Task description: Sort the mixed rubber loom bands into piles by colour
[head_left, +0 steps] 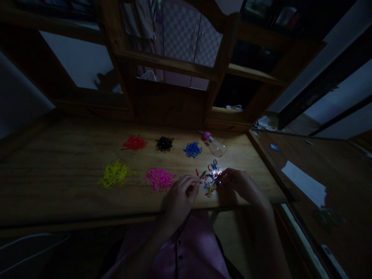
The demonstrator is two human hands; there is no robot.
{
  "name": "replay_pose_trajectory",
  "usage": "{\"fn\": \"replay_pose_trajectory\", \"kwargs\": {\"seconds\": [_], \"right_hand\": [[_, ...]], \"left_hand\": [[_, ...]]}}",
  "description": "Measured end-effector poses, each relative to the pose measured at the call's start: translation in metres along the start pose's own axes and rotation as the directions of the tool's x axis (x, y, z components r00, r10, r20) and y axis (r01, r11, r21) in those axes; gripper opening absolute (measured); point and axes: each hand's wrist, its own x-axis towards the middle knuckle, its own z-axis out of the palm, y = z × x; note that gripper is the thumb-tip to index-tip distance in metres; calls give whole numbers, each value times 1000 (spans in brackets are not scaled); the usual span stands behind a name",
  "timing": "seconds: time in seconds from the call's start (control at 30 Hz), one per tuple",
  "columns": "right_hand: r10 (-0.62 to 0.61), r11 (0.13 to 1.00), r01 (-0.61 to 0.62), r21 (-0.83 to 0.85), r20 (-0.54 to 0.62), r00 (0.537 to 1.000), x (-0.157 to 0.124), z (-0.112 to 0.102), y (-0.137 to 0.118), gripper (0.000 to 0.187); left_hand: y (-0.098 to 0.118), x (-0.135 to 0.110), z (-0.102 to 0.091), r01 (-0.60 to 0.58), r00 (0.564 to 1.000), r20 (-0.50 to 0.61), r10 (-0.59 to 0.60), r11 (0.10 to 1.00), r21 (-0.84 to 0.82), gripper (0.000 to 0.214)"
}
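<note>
A small mixed heap of coloured clips (211, 179) lies on the wooden desk (72, 186), lit by a bright spot. My left hand (181, 195) rests at its left edge with fingertips pinched on a small piece I cannot name. My right hand (242, 185) reaches into the heap from the right, fingers curled on the clips. Sorted piles lie further out: pink (159, 179), yellow (115, 173), red (134, 143), black (164, 143), blue (192, 149).
A clear small bottle with a pink cap (215, 144) lies on its side behind the heap. Wooden shelving (171, 64) rises behind the desk. A second surface to the right carries a white sheet of paper (303, 183). The room is very dark.
</note>
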Motion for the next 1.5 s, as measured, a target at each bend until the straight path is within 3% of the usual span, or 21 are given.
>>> {"fn": "replay_pose_trajectory", "kwargs": {"seconds": [0.3, 0.6, 0.73, 0.8, 0.87, 0.93, 0.97, 1.07, 1.17, 1.23, 1.3, 1.4, 1.5], "right_hand": [[-39, 998, 37, -44, -45, 998, 5, 2, 8, 16], [-20, 975, 26, 222, -29, 999, 1, -7, 6, 22], [13, 908, -5, 419, -16, 1000, 3, -10, -3, 27], [30, 855, -26, 518, 0, 1000, 1, -9, -14, 27], [0, 806, -34, 591, 57, 998, -4, -6, -32, 27], [-72, 766, -47, 641, 158, 985, -12, -1, -53, 25], [-110, 756, -56, 652, 211, 971, -16, 2, -63, 23], [-192, 797, -34, 603, 307, 932, -27, 6, -85, 18], [-208, 895, 64, 441, 286, 935, -36, 5, -93, 17], [-221, 915, 116, 385, 242, 945, -38, 2, -90, 18], [-216, 914, 141, 381, 161, 963, -37, -2, -82, 20], [-97, 923, 114, 367, -64, 993, -30, -8, -58, 24], [24, 965, 48, 257, -270, 962, -23, -11, -26, 27]], "left_hand": [[2, 0, -1, 3, 1000, 1, -3, 1000, -12, 16], [3, 0, -1, 31, 1000, 2, -31, 999, -29, 16], [4, 2, -1, 137, 989, -23, -146, 966, -220, 15], [5, 3, 1, 241, 961, 4, -278, 824, -513, 18], [9, 3, 4, 356, 900, 170, -401, 453, -818, 23], [17, 2, 9, 439, 832, 372, -411, 76, -895, 26], [21, 1, 12, 470, 805, 441, -398, -26, -882, 28], [37, -4, 22, 537, 747, 544, -382, -135, -833, 27], [47, -8, 30, 557, 694, 615, -375, -262, -788, 25], [48, -11, 33, 549, 688, 623, -372, -295, -782, 27], [45, -14, 34, 541, 699, 615, -365, -293, -789, 29], [37, -18, 31, 534, 717, 609, -340, -295, -792, 33], [29, -16, 25, 528, 733, 600, -319, -289, -799, 36]]}}
